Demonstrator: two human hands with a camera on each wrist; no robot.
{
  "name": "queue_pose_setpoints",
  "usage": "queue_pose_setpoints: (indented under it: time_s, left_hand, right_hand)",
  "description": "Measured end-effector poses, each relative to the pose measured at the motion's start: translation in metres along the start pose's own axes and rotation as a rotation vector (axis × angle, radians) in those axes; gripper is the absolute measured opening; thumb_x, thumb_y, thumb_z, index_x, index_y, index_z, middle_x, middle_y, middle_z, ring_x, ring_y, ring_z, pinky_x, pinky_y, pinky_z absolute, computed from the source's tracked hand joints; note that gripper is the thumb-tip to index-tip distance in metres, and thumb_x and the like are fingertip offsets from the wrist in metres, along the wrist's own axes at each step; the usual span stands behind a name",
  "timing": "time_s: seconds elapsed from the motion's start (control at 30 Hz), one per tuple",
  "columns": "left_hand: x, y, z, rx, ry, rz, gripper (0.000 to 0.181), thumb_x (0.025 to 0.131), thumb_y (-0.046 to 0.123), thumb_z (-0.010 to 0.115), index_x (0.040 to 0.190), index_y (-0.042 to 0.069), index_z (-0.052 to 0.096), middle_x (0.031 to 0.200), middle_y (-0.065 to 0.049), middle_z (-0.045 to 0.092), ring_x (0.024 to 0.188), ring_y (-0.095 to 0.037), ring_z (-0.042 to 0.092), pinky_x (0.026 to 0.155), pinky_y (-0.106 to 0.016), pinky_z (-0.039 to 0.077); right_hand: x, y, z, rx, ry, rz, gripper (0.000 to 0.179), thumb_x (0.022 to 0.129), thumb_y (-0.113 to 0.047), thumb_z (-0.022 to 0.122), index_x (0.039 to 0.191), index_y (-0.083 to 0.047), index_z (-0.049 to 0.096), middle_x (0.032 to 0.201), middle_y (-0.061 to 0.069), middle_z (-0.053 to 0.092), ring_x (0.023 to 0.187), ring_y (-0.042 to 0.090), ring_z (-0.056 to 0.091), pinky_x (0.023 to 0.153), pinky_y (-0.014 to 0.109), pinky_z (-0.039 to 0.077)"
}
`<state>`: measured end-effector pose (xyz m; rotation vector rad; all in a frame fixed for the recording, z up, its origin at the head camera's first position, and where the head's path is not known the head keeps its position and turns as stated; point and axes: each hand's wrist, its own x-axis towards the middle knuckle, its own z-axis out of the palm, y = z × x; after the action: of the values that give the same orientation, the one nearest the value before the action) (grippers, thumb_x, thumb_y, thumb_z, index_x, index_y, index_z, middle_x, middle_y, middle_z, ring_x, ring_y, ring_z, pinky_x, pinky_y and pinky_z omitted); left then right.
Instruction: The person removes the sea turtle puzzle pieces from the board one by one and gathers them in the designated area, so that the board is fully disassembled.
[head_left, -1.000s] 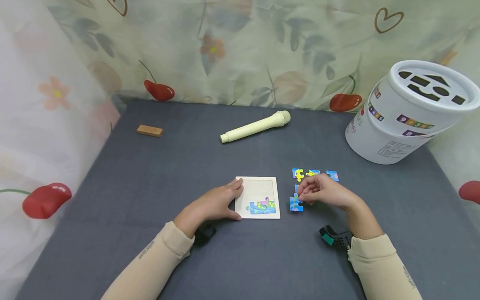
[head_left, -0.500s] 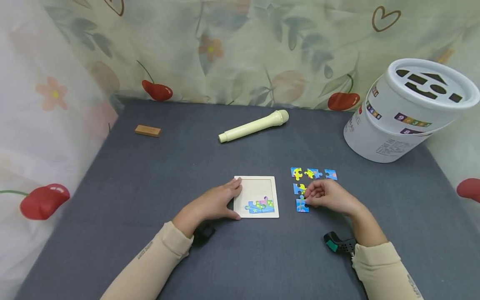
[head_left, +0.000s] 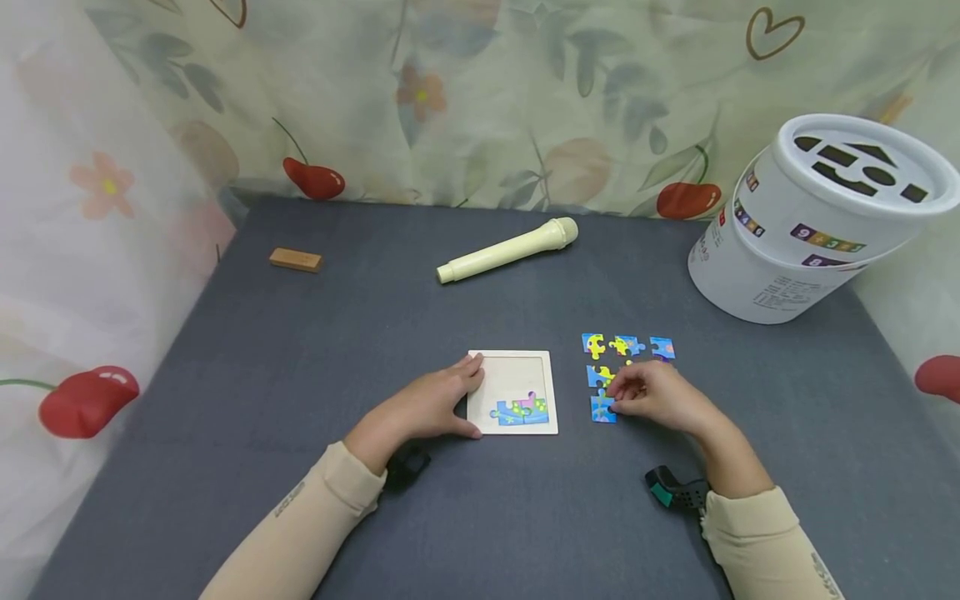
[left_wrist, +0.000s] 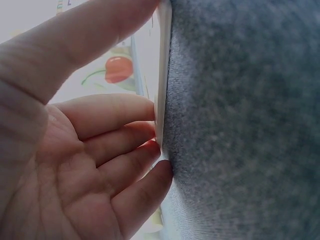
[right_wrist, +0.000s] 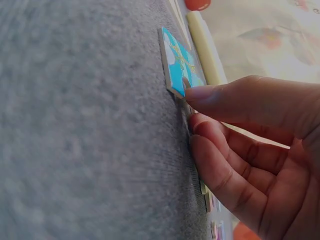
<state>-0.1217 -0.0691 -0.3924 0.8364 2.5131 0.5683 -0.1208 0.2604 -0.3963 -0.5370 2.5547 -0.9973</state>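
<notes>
In the head view, my left hand (head_left: 431, 406) rests at the left edge of a square wooden puzzle tray (head_left: 551, 375). Its spread thumb and fingers touch the tray's rim, as the left wrist view also shows. Joined puzzle pieces (head_left: 519, 413) lie in the tray's lower right part. Right of the tray, my right hand (head_left: 660, 396) pinches the right edge of a blue puzzle piece (head_left: 602, 409), low at the table. The right wrist view shows the thumb at that piece's corner (right_wrist: 175, 65); the index fingertip is partly hidden.
Other loose puzzle pieces lie just beyond the right hand, including a blue and yellow one (head_left: 593, 344) and a blue one (head_left: 662, 347). Further back are a cream toy microphone (head_left: 510, 252), a small wooden block (head_left: 296, 260) and a white bucket (head_left: 780, 275) with a slotted lid.
The right hand has moved a little to the right with the blue piece, which now lies below the blue and yellow piece. The left hand and tray have stayed put.
</notes>
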Motion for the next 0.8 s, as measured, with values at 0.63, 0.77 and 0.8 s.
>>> queue_pose_setpoints:
  time_s: [0.63, 0.77, 0.8]
  left_hand:
    - [-0.0003, 0.0004, -0.0007, -0.004, -0.001, -0.002, 0.083, 0.077, 0.029, 0.076, 0.142, -0.002, 0.034, 0.154, -0.016, 0.021, 0.144, -0.025, 0.017, 0.114, -0.040, 0.026]
    - [-0.0005, 0.0009, -0.0010, -0.004, 0.001, 0.006, 0.083, 0.077, 0.029, 0.076, 0.141, -0.003, 0.035, 0.153, -0.017, 0.022, 0.144, -0.027, 0.018, 0.113, -0.041, 0.026]
    - [-0.0005, 0.0009, -0.0010, -0.004, 0.003, 0.009, 0.083, 0.077, 0.028, 0.076, 0.141, -0.004, 0.035, 0.153, -0.018, 0.022, 0.144, -0.027, 0.018, 0.113, -0.042, 0.026]
  right_hand:
    - [0.0001, -0.0046, 0.0020, -0.026, 0.010, -0.002, 0.007, 0.079, -0.002, 0.070, 0.086, 0.001, 0.067, 0.072, 0.002, 0.060, 0.063, 0.002, 0.049, 0.056, 0.020, 0.044]
    - [-0.0001, -0.0044, 0.0016, -0.030, 0.008, -0.007, 0.007, 0.080, -0.002, 0.069, 0.086, 0.001, 0.067, 0.072, 0.002, 0.060, 0.063, 0.002, 0.049, 0.056, 0.020, 0.044]
    - [-0.0003, -0.0043, 0.0017, -0.031, 0.006, -0.005, 0.007, 0.080, -0.002, 0.069, 0.086, 0.001, 0.067, 0.072, 0.002, 0.060, 0.063, 0.002, 0.049, 0.057, 0.020, 0.044]
